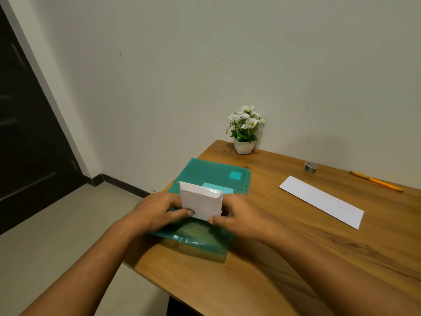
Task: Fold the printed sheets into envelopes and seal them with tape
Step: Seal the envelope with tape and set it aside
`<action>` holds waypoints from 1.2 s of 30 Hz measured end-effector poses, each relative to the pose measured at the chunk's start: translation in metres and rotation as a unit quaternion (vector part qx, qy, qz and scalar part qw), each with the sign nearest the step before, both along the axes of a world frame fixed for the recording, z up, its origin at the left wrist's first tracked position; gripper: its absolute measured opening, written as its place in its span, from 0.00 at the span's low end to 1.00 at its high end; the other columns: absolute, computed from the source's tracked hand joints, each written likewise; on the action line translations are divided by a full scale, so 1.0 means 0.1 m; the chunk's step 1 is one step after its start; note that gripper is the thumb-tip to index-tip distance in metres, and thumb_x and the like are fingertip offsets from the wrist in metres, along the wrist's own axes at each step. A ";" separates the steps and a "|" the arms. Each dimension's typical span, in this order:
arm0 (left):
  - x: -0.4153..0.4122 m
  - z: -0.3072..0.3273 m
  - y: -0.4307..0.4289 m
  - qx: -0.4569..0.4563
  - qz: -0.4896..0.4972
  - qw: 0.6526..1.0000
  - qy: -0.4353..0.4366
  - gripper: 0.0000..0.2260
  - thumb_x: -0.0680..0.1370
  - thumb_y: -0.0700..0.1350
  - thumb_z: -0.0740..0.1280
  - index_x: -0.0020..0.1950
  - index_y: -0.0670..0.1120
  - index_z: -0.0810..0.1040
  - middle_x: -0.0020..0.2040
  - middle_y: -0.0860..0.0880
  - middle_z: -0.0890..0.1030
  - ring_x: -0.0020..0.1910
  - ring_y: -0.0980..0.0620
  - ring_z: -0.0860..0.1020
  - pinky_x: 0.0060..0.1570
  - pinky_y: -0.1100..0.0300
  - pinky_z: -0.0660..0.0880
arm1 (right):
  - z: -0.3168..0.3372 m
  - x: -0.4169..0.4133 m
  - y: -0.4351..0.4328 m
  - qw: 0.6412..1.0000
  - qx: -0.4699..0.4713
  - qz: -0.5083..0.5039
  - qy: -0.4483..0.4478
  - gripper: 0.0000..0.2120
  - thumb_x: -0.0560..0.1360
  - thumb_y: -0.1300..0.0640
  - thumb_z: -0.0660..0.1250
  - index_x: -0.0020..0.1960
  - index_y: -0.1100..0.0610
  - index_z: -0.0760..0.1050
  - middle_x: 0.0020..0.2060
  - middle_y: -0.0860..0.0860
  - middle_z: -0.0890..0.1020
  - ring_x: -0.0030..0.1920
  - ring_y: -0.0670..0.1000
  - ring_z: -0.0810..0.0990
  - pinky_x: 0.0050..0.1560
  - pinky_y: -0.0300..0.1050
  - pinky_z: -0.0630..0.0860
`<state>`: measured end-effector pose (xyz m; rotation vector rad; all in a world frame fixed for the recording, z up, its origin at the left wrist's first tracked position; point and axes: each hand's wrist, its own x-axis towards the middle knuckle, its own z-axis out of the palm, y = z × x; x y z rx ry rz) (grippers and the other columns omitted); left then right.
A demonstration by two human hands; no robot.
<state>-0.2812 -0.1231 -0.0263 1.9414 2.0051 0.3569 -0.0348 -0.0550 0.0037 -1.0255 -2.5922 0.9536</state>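
So the left hand (159, 212) pinches the folded envelope (200, 202) by its left edge and the right hand (238, 218) pinches the right edge. It stands upright between them above the green folder (211, 172), taped flap up, long side looks hand to hand. The plain sheet (321, 201) lies off right of the right hand, so that hand's nearer.

A small white envelope (200, 202) stands on edge at frame centre, pinched between the left hand (157, 210) and right hand (239, 217), with clear tape glinting along its top flap. A long folded white sheet (321, 200) lies flat at middle right. A small tape roll (310, 167) sits above it.
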 end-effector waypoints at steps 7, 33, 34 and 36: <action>0.01 0.02 0.00 0.002 -0.003 0.997 -0.079 0.24 0.70 0.65 0.75 0.63 0.66 0.71 0.57 0.63 0.79 0.55 0.60 0.79 0.57 0.58 0.81 | 0.33 -0.05 -0.07 0.994 -0.054 -0.010 0.089 0.12 0.81 0.49 0.69 0.63 0.50 0.81 0.54 0.46 0.84 0.54 0.47 0.82 0.57 0.52 0.82; 0.02 0.02 0.22 -0.001 -0.001 0.996 -0.088 0.03 0.75 0.52 0.76 0.47 0.56 0.86 0.54 0.59 0.79 0.56 0.58 0.77 0.61 0.57 0.76 | 0.51 0.37 0.28 0.938 -0.034 -0.114 0.325 0.09 0.83 0.61 0.66 0.59 0.52 0.83 0.51 0.51 0.87 0.54 0.49 0.86 0.51 0.49 0.86; 0.02 0.02 0.22 -0.001 -0.001 0.996 -0.089 0.03 0.75 0.53 0.76 0.46 0.55 0.85 0.54 0.59 0.79 0.57 0.58 0.77 0.60 0.58 0.76 | 0.50 0.37 0.28 0.939 -0.035 -0.115 0.322 0.09 0.83 0.60 0.66 0.58 0.51 0.83 0.51 0.50 0.87 0.54 0.49 0.86 0.51 0.49 0.86; 0.03 0.01 0.23 -0.003 0.000 0.996 -0.091 0.04 0.74 0.54 0.76 0.46 0.55 0.85 0.54 0.59 0.79 0.57 0.57 0.76 0.58 0.59 0.75 | 0.48 0.37 0.29 0.940 -0.038 -0.115 0.320 0.10 0.83 0.60 0.66 0.56 0.49 0.83 0.51 0.50 0.87 0.53 0.48 0.86 0.51 0.50 0.86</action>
